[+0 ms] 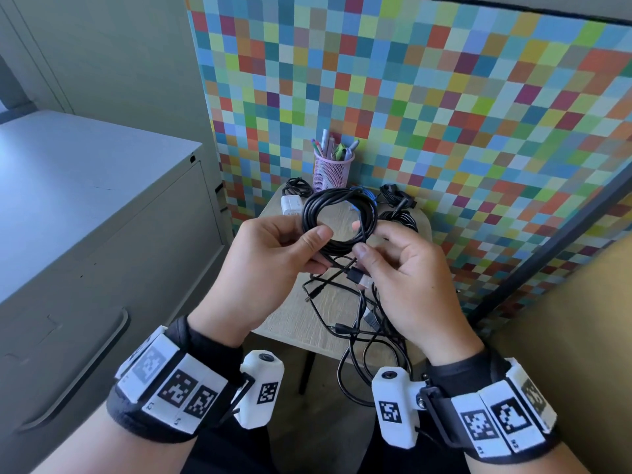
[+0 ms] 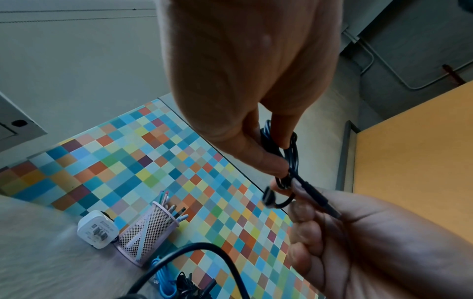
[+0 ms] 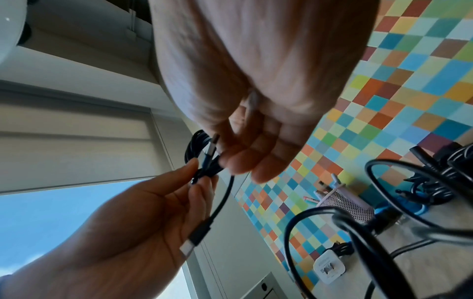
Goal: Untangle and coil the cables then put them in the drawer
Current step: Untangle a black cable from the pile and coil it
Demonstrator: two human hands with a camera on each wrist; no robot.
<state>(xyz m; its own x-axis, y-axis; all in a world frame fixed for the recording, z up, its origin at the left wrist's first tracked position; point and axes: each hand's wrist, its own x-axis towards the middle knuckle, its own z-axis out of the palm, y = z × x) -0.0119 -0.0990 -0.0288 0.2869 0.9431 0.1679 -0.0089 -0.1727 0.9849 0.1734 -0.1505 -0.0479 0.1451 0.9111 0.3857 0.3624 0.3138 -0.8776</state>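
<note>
A black cable coil [image 1: 309, 210] is held up over the small wooden table [image 1: 290, 313]. My left hand [image 1: 316, 248] pinches the coil's lower left side between thumb and fingers; the left wrist view shows this pinch on the coil [image 2: 291, 153]. My right hand [image 1: 364, 239] pinches the coil's lower right side, where a loose end with a USB plug [image 1: 359, 277] hangs down. In the right wrist view a silver-tipped plug [image 3: 212, 145] sticks up by my right fingers and a second plug [image 3: 194, 238] lies across my left palm. Below the hands a tangle of black cables [image 1: 359, 319] spreads over the table and droops off its front edge.
At the back of the table stand a pink mesh pen cup [image 1: 333, 172], a white charger [image 1: 291, 204], small black cable bundles [image 1: 297, 186] and a blue cable [image 1: 367, 196]. A grey drawer cabinet [image 1: 85, 206] with a handle [image 1: 78, 367] is on the left. A chequered panel [image 1: 444, 114] rises behind.
</note>
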